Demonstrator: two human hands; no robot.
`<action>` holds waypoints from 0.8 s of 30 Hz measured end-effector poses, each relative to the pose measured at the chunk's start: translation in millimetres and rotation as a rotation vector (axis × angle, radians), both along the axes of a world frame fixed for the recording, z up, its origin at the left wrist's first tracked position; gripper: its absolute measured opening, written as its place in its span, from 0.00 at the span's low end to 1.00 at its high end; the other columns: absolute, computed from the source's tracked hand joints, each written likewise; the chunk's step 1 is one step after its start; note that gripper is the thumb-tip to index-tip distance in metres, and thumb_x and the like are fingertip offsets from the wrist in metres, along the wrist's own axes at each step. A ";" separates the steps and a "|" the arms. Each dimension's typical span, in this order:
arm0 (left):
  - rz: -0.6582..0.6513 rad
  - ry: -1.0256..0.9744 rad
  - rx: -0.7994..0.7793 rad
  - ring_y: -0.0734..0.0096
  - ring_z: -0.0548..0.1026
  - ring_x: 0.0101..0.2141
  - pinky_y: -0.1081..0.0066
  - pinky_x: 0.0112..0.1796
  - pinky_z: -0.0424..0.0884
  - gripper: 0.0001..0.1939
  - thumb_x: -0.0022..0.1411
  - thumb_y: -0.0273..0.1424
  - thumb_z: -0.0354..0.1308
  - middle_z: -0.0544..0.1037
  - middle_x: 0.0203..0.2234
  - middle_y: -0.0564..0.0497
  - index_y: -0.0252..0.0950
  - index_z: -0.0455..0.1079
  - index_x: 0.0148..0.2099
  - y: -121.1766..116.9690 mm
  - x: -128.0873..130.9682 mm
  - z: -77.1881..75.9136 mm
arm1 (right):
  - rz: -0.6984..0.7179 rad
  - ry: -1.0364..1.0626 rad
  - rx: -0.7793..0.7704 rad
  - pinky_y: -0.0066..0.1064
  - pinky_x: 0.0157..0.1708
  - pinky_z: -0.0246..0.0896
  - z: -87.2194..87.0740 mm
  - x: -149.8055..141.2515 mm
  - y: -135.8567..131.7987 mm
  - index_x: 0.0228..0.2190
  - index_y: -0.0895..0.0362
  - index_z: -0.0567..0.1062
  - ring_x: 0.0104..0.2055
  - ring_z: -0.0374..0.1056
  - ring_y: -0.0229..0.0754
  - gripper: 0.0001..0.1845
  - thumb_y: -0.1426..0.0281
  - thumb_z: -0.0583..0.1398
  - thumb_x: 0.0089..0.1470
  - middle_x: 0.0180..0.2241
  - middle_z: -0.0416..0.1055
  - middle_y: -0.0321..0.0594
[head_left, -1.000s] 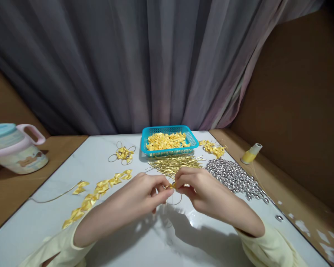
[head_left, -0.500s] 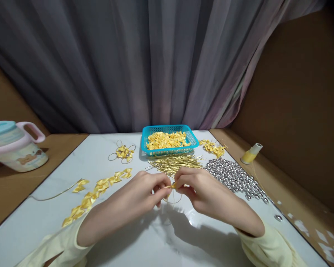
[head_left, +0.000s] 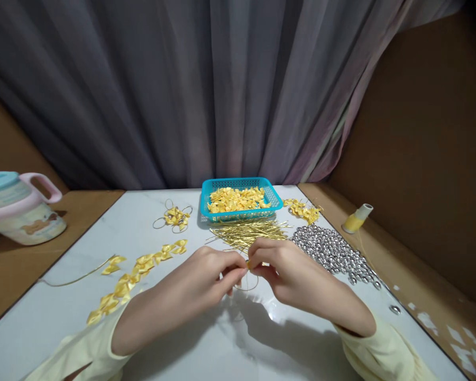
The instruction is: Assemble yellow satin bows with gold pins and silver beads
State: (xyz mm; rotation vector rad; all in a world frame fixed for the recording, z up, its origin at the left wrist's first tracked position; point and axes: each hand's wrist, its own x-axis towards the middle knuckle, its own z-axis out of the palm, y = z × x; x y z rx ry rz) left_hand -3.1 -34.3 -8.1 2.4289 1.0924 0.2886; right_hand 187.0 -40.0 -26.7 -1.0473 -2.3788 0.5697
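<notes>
Left hand (head_left: 212, 273) has drawn its fingertips in against the right hand's (head_left: 280, 264) since the earlier frame; both pinch nearly closed on a yellow ribbon piece (head_left: 249, 264), wire loop (head_left: 257, 284) below it, over the counter (head_left: 301, 360). Probably light, soft ribbon, springy wire; best held at the join. Bow row (head_left: 122, 286) left, gold stems (head_left: 249, 233) crowding just beyond, silver beads (head_left: 329, 248) right.

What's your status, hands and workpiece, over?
Left hand and right hand pinched shut at a small yellow piece. Thin wire loop hanging below. Hands hide most of the piece; gold strips just beyond.
</notes>
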 end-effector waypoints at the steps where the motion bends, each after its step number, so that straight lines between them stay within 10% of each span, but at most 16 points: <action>1: -0.004 0.003 0.012 0.77 0.69 0.21 0.76 0.26 0.59 0.15 0.66 0.32 0.45 0.72 0.19 0.57 0.36 0.67 0.29 -0.2 0.3 1.1 | 0.000 0.008 0.000 0.27 0.33 0.58 0.0 0.3 0.2 0.25 0.60 0.71 0.31 0.65 0.37 0.12 0.85 0.54 0.50 0.30 0.69 0.39; 24: -0.042 -0.111 0.011 0.78 0.72 0.24 0.77 0.29 0.62 0.13 0.66 0.30 0.46 0.75 0.22 0.57 0.37 0.69 0.32 -2.2 -2.3 6.7 | -0.002 0.100 -0.027 0.25 0.29 0.57 6.7 4.3 1.4 0.26 0.58 0.72 0.31 0.64 0.35 0.10 0.84 0.56 0.50 0.30 0.69 0.36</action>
